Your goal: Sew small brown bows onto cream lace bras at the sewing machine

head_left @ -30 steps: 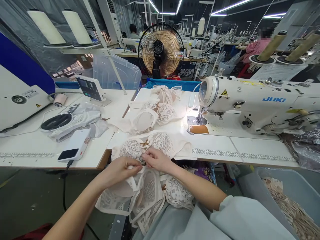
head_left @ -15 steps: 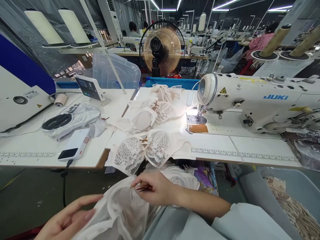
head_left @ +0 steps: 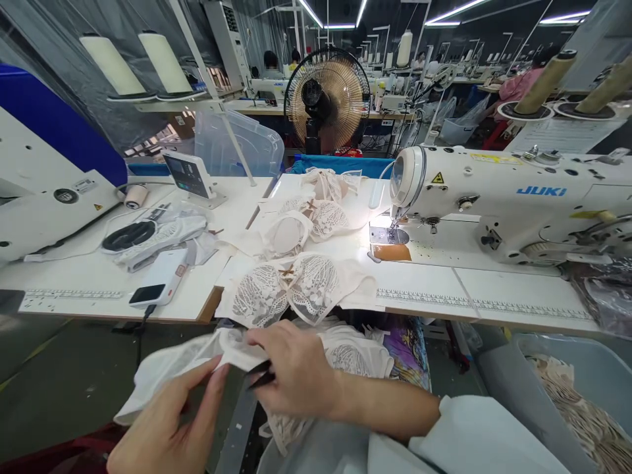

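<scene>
The left hand [head_left: 168, 424] pinches a white garment [head_left: 165, 362], partly hidden behind the right hand [head_left: 299, 375], which grips a dark tool [head_left: 263, 376], handle concealed.

There are two bare hands [head_left: 303, 375], one dark pointed tool [head_left: 261, 376], two cream cone-shaped thread spools [head_left: 112, 66] at left, two olive-brown thread cones [head_left: 546, 82] at right, and one black wire-caged round fan [head_left: 342, 95].

Openwork lace bra [head_left: 316, 283], glossy white sewing machine [head_left: 494, 174], clear plastic box [head_left: 237, 141]
</scene>
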Available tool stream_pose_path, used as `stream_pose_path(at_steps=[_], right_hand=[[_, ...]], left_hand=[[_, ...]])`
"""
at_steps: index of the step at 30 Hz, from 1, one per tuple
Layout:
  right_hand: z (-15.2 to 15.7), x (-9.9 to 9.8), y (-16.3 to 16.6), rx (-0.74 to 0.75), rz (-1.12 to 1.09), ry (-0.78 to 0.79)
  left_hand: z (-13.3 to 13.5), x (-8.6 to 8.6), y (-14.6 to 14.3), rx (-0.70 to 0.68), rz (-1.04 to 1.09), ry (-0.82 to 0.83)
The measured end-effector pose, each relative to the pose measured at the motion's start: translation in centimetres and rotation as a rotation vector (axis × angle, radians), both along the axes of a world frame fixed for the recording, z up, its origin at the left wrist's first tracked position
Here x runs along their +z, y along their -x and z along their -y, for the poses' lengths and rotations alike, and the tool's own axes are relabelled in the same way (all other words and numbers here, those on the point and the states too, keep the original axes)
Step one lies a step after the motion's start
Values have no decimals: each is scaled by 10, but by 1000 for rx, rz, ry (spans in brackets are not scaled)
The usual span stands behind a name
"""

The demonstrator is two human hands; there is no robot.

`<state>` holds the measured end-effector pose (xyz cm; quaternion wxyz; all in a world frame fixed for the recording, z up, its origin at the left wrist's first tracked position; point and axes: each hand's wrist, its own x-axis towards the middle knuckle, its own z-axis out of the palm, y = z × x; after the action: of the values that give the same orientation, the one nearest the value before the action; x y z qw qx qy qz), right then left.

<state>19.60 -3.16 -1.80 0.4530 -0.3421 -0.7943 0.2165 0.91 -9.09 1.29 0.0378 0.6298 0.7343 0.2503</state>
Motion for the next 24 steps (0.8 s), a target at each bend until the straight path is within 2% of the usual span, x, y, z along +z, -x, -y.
stream_pose_path(at_steps=[2,4,6,10,12,18,24], right_hand=[[-11,-1,-13,6,33,82],[-23,6,-31,68,8,218],[-35,18,-51,156,-38,376],[-64,31,-82,267,-135,658],[-75,28,-90,271,-141,759],[-82,14,-98,267,-117,831],[-81,11,-97,231,-86,851]], left_hand=[[-17,5,-15,-78,-119,-197],[-35,8,-19,-217,-79,-240],[-51,8,-17,-324,114,-48],[-73,1,-9,-645,569,725],[-82,-4,-8,-784,700,933],[-99,-15,-15,-888,775,1030],[-104,-19,-23,-924,803,1088]])
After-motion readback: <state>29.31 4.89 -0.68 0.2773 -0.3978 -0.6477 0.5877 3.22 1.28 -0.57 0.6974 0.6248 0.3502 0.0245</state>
